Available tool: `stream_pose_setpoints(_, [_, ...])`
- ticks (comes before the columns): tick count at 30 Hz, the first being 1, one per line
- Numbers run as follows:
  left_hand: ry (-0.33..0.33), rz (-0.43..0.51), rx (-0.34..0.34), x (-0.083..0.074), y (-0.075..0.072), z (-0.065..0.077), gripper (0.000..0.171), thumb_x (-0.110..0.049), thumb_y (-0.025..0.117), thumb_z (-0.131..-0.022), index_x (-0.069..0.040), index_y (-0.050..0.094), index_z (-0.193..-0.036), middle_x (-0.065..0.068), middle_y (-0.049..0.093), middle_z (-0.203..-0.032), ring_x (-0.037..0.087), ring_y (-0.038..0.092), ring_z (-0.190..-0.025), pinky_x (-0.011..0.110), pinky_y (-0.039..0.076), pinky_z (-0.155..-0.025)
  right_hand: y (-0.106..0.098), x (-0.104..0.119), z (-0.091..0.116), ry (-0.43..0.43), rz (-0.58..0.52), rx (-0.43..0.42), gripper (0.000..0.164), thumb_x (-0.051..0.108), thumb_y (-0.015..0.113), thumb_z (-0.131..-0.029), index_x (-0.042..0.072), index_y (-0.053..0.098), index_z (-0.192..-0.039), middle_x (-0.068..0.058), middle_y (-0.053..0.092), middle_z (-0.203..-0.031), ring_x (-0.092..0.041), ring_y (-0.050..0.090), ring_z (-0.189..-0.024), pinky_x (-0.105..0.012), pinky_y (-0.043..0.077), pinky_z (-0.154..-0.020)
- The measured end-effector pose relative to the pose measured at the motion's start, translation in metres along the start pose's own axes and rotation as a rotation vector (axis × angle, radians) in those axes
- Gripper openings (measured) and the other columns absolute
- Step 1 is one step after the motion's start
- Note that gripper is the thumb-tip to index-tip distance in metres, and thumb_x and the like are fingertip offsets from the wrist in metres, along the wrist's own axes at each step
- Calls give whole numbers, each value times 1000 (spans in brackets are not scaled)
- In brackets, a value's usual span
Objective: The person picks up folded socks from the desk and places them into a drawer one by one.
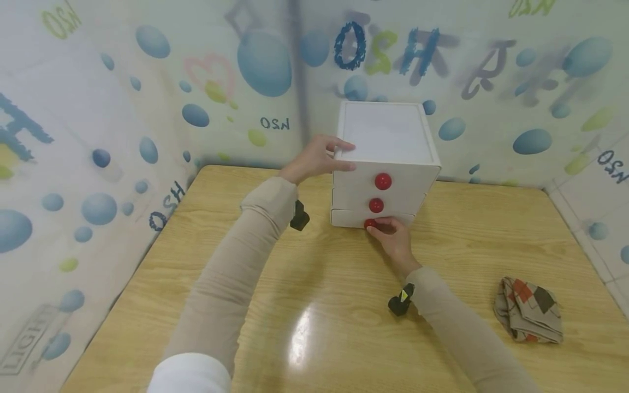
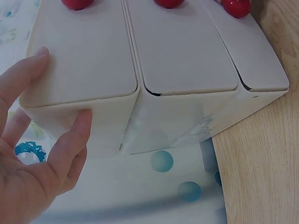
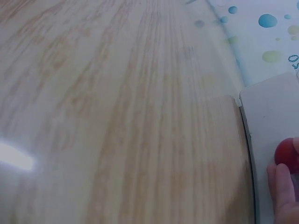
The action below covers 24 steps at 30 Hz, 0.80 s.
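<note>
A small white drawer cabinet (image 1: 388,131) with three drawers stands at the back of the table, each drawer front bearing a round red knob. At its upper left corner, my left hand (image 1: 319,158) holds the edge, one digit over the top and another near the front. The left wrist view shows this left hand (image 2: 37,158) spread around the corner, a fingertip touching the side wall. My right hand (image 1: 395,243) pinches the bottom knob (image 1: 369,224) between thumb and finger. In the right wrist view, that red knob (image 3: 286,154) is partly covered by fingers. Thin dark gaps edge the lower drawer fronts (image 2: 254,51).
A folded beige argyle cloth (image 1: 528,311) lies on the right of the wooden table (image 1: 344,327). Behind the cabinet rises a wall covering (image 1: 265,136) printed with blue bubbles and letters. A black wrist device (image 1: 400,300) is strapped near my right cuff.
</note>
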<state>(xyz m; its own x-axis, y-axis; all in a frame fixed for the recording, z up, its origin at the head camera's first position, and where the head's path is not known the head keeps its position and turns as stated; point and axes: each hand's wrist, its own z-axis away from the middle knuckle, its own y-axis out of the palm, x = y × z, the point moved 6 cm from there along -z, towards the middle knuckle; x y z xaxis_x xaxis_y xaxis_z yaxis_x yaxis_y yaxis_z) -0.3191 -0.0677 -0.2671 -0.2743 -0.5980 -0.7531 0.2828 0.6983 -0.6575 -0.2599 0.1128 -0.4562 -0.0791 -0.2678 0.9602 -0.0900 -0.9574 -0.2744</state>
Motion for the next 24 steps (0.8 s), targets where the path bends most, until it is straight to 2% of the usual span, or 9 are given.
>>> stream_pose_setpoints(12, [-18,-18,3,1,2,-1,46,-26,72,-74,-16,59,-116,-1,50,-122,17,44,-106,29,43,-82,-3,0,4,7,17,-10,31,13,69,-77,-1,59,-103,-14,56,-106,-24,51,-97,-31,41,-84])
stream_pose_setpoints(18, [-33,-18,7,0,2,0,45,-26,72,-74,-17,59,-117,-1,49,-122,17,43,-107,29,43,-82,-2,-2,8,-18,5,-14,30,9,70,-75,-2,59,-100,-15,58,-102,-22,55,-91,-23,45,-76])
stream_pose_setpoints(24, [-34,-26,5,1,1,0,46,-27,71,-75,-17,58,-118,-1,50,-124,17,42,-109,30,42,-84,0,-5,19,-28,-46,-3,30,8,71,-74,-3,59,-99,-14,58,-102,-13,56,-81,-15,45,-69])
